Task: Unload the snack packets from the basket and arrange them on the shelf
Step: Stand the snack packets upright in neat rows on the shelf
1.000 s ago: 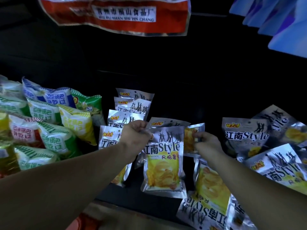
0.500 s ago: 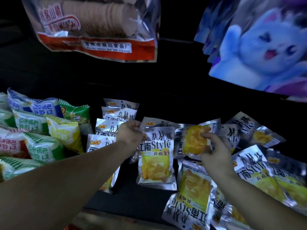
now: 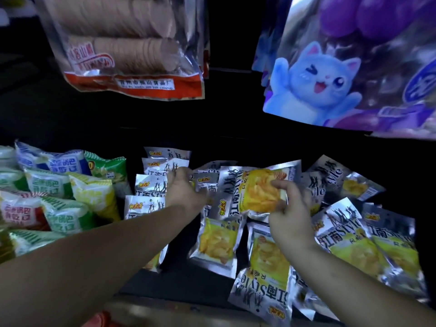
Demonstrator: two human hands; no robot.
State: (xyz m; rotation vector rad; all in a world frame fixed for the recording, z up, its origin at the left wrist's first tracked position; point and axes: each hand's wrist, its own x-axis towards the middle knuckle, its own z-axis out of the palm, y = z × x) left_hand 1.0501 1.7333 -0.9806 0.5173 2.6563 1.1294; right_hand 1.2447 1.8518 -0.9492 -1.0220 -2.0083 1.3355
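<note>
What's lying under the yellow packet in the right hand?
Under the held packet, pinched by the right hand, lie more silver packets, overlapping on the dark shelf. How many are stacked beneath it is covered.

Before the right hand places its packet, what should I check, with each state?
1. Right hand grip on silver foil packet with yellow chips: pinched, ok.
2. Left hand gripping top of standing silver packet: ok.
3. Held packet upright like the left silver row: sideways, not ok.
4. Bare dark shelf space in front: ok.
5. Right-side silver packets tidy: heaped, not ok.
6. Basket emptied: out of view, cannot tell.
</note>
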